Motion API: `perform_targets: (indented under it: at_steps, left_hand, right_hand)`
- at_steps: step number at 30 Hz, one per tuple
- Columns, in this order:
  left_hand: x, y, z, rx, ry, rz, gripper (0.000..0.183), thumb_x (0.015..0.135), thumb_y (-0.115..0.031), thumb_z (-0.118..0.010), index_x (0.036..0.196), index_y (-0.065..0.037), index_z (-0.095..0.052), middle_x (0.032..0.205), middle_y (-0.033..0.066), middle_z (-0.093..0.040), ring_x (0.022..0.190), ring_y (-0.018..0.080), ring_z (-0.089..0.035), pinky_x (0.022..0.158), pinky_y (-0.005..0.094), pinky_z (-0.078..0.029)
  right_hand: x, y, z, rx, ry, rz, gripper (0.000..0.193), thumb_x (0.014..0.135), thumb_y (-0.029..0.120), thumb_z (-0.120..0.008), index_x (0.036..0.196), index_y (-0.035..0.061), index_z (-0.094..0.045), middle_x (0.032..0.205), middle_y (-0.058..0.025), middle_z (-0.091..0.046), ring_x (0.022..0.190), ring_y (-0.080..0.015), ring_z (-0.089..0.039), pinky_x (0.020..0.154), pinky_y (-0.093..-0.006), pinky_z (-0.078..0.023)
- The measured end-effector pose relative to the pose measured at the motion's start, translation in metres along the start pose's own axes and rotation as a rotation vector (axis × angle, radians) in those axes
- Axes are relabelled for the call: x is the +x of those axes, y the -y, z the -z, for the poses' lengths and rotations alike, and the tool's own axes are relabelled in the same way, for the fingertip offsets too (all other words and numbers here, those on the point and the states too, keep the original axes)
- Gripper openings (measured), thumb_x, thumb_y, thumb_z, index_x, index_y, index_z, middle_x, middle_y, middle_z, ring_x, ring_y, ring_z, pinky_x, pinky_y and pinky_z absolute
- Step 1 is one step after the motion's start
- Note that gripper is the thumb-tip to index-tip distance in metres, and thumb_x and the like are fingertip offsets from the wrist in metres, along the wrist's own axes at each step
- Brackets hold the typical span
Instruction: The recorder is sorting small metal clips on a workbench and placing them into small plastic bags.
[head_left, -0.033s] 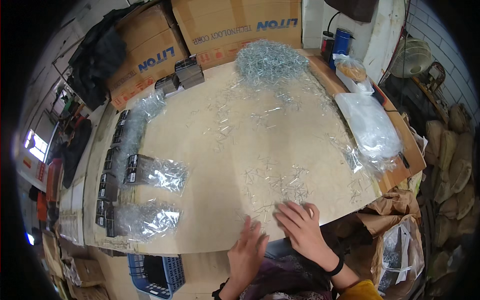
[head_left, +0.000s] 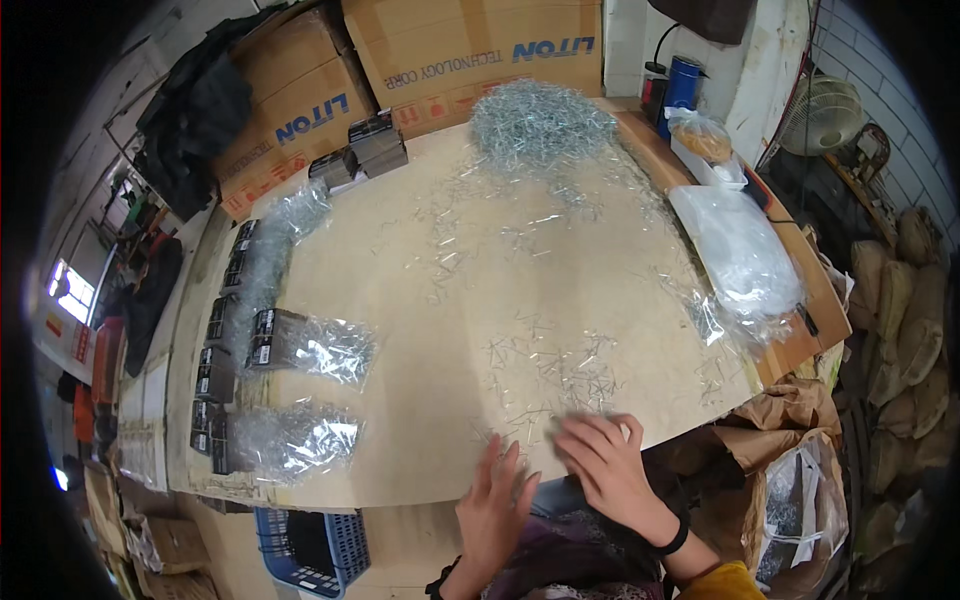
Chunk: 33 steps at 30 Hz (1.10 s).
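1. Many thin, straight, silvery pins (head_left: pixel 592 382), seemingly metal, are being seen loose on the smooth, pale, board-like worktop (head_left: pixel 420 400), just beyond both hands.
2. The left hand (head_left: pixel 495 495) is being held at the worktop's front edge, fingers slightly apart; no gripped object is being shown.
3. The right hand (head_left: pixel 612 468) is being held beside the nearest pins, fingers spread and bent; because its fingertips are being blurred, whether a pin is being pinched cannot be told.
4. Only part seems done: glossy, crinkled clear-plastic packets with black card ends (head_left: pixel 335 350) are being lined up at the left, their contents indistinct.
5. Much seems left: a rounded, tangled, silvery heap (head_left: pixel 540 125) is being carried at the worktop's far side, unpacked.
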<state>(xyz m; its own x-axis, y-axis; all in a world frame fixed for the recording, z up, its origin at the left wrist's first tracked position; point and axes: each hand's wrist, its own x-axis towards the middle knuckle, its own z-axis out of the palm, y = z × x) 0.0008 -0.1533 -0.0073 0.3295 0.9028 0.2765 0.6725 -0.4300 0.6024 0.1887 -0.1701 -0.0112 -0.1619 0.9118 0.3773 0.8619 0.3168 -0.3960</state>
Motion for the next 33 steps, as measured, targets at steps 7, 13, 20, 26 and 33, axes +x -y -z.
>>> perform_targets:
  at_steps: [7,13,20,26,33]
  left_hand:
    - [-0.029,-0.015,-0.019,-0.754,0.109,0.253,0.028,0.096,0.0,-0.052,0.122,-0.002,-0.061,0.112,0.0125,-0.056,0.097,0.0196,-0.059,0.087,0.0263,-0.044]
    - [-0.054,0.003,-0.035,-0.98,0.156,0.505,0.007,0.097,-0.003,-0.056,0.101,0.002,-0.059,0.088,0.0096,-0.065,0.074,0.0163,-0.067,0.069,0.0278,-0.056]
    - [-0.065,-0.005,-0.042,-0.962,0.11,0.401,0.014,0.096,-0.007,-0.06,0.107,0.0,-0.053,0.098,0.0137,-0.066,0.085,0.0205,-0.069,0.08,0.0322,-0.057]
    - [-0.067,0.008,-0.027,-0.558,0.596,0.311,0.014,0.097,-0.013,-0.058,0.102,0.0,-0.06,0.076,0.0098,-0.069,0.065,0.0141,-0.068,0.064,0.0263,-0.054]
    - [-0.083,0.052,-0.054,-0.799,0.913,0.406,0.018,0.096,-0.018,-0.062,0.092,-0.001,-0.06,0.071,0.0048,-0.06,0.065,0.0102,-0.056,0.059,0.0278,-0.046]
  right_hand:
    - [-0.054,0.021,-0.007,0.686,0.143,-0.21,0.038,0.084,0.017,-0.074,0.116,0.004,-0.059,0.099,-0.0097,-0.063,0.095,-0.0254,-0.06,0.085,-0.0359,-0.045]
    - [-0.08,0.011,-0.018,1.238,0.051,-0.69,0.026,0.088,0.003,-0.069,0.111,0.001,-0.058,0.091,-0.0031,-0.064,0.085,-0.0085,-0.06,0.074,-0.0243,-0.048]
    - [-0.097,0.006,-0.017,0.94,0.049,-0.692,0.013,0.089,0.004,-0.068,0.101,0.0015,-0.064,0.081,-0.0037,-0.066,0.081,-0.0087,-0.061,0.071,-0.0267,-0.049]
    - [-0.099,0.007,-0.01,1.147,0.399,-0.758,0.009,0.093,0.011,-0.064,0.096,0.0025,-0.067,0.072,-0.0026,-0.063,0.063,-0.0079,-0.059,0.06,-0.0247,-0.047]
    - [-0.142,-0.035,-0.054,1.188,0.523,-0.72,0.026,0.093,0.022,-0.068,0.076,0.0031,-0.061,0.066,0.0,-0.06,0.057,-0.0094,-0.055,0.052,-0.0263,-0.039]
